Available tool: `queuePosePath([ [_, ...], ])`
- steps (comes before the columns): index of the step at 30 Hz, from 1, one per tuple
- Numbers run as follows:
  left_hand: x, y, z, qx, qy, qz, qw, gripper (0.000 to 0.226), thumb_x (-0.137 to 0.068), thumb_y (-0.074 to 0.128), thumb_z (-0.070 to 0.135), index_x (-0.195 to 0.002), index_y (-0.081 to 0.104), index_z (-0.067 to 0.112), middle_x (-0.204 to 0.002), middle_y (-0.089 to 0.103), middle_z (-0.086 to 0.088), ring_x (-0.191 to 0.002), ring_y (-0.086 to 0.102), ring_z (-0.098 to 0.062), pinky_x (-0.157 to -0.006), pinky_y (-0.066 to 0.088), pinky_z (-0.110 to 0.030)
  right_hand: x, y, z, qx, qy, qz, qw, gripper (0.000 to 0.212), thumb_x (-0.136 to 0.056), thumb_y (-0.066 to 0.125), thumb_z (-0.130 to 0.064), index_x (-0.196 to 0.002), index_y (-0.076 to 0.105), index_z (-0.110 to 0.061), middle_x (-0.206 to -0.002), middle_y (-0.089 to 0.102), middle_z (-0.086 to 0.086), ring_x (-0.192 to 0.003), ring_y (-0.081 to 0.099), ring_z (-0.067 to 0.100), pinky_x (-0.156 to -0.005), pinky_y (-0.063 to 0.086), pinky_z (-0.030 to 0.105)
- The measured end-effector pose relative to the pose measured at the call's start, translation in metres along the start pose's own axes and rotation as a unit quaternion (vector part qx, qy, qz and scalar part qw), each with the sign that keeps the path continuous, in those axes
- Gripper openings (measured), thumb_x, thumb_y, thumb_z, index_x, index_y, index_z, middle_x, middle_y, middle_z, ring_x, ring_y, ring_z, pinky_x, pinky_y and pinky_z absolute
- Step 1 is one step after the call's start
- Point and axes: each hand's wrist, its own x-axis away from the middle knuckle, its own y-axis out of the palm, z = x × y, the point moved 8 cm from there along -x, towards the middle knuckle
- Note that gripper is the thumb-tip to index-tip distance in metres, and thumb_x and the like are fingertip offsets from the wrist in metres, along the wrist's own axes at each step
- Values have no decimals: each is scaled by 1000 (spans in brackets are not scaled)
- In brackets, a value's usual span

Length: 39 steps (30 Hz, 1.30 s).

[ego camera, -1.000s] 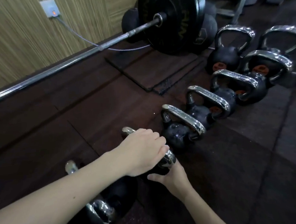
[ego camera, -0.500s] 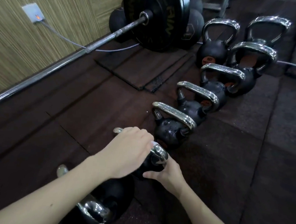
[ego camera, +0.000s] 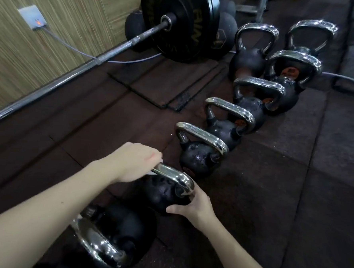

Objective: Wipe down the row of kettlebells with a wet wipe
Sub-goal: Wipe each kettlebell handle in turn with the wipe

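Dark rubber-tile floor, one tile lifted at its edge beyond the row.

Barbell with black plate lies on the floor, well beyond the held kettlebell and to its left, running along a wood-grain wall. Wall socket shows an orange light; a grey cable runs from it behind the plate.

Row of kettlebells on the floor, running diagonally away from the held kettlebell toward the upper right. Black round bodies, bright chrome handles; bodies and handles speckled with droplets. Some carry an orange mark on the face. Two more stand at the far end, side by side.

Held kettlebell, second from the near end: black body, glossy chrome handle, wet sheen. Nearest kettlebell sits just this side of it, under the left forearm, handle toward the camera.

Left hand closed over the far part of the held kettlebell's handle, pressing a white wet wipe against it; only a sliver of the wipe shows at the fingers. Right hand cupped on the near right side of the same kettlebell's body, fingers spread against it.

No containers in view.
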Motion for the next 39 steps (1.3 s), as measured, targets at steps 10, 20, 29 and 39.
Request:
queuePosePath([
  [10,42,21,75,-144,168,210,952,28,-105,39,25,-117,63,15,-102,60,-1,-98,57,-26,-100,45,-46,-3,3,4,5,3,-8,1000,112,-44,103,-49,-145,55,-38,-126,72,-22,-120,63,-6,-110,51,28],
  [20,19,3,7,-29,13,166,986,28,-103,24,35,-81,40,33,-78,46,11,-77,57,-21,-77,51,-45,3,-1,-7,16,24,-16,999,123,-45,103,-47,-153,44,-43,-129,69,-20,-122,61,-3,-112,48,25],
  [29,33,13,-30,196,-79,187,960,43,-109,28,26,-107,71,32,-105,68,15,-108,60,-9,-104,43,-34,0,0,-3,-10,25,-27,999,127,-45,104,-40,-153,39,-49,-129,67,-24,-121,59,-11,-102,45,9],
  [39,28,13,86,-80,150,213,962,25,-105,41,34,-101,63,24,-89,56,8,-84,55,-18,-88,48,-38,-1,1,-7,53,8,-25,998,111,-51,97,-61,-148,49,-35,-128,70,-21,-121,61,-8,-107,52,25],
])
